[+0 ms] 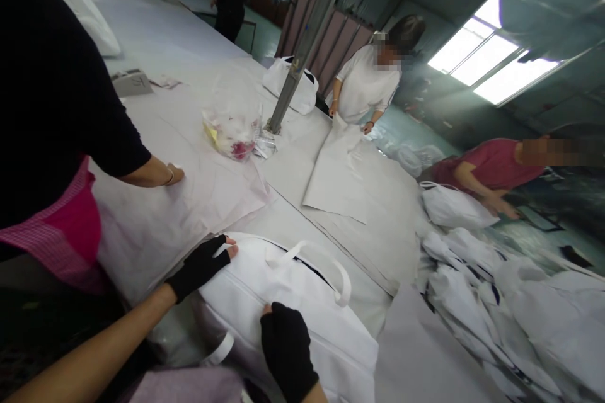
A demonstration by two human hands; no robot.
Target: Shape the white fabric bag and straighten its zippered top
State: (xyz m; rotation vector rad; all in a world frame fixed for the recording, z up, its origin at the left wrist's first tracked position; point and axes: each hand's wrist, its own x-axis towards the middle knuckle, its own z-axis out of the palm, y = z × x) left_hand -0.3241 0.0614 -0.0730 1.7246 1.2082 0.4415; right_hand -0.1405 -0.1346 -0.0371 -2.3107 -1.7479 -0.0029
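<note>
A white bag (331,334) with two white strap handles lies in front of me at the table's near edge, its dark-edged opening facing up. My left hand (201,267), in a black fingerless glove, rests at the bag's far left corner with its thumb and fingers apart. On the bag's near side is my right hand (288,346), also gloved in black, with its fingers curled against the white fabric; whether they pinch it is hidden. One handle arches up beyond my right hand, and the other hangs at the near side.
At the left, a person in black (61,75) reaches over pinkish sheeting (227,195). A clear plastic bag (234,132) sits by a metal post (302,44). Across the table, a person in white (366,85) holds a sheet. White bags (472,302) pile up at right, near a person in red (496,167).
</note>
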